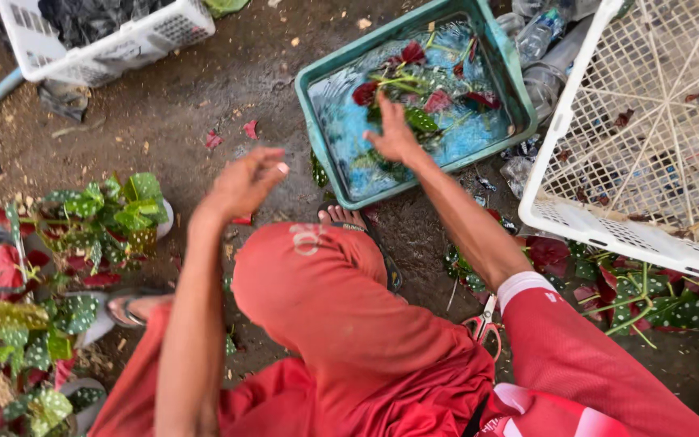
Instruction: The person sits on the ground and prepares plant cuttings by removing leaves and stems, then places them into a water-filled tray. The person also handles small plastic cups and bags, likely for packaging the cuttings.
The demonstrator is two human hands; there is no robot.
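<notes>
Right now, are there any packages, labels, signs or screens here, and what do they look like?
No signs or screens show.
Plastic bottles: top right, between the green tub and a white crate; clear, lying in a heap.
White basket: top left, rectangular and perforated, holding dark stuff.
Print on the shorts: a small pale mark on red cloth.

white crate [633, 162] cut off, scissors [485, 322] half hidden
</notes>
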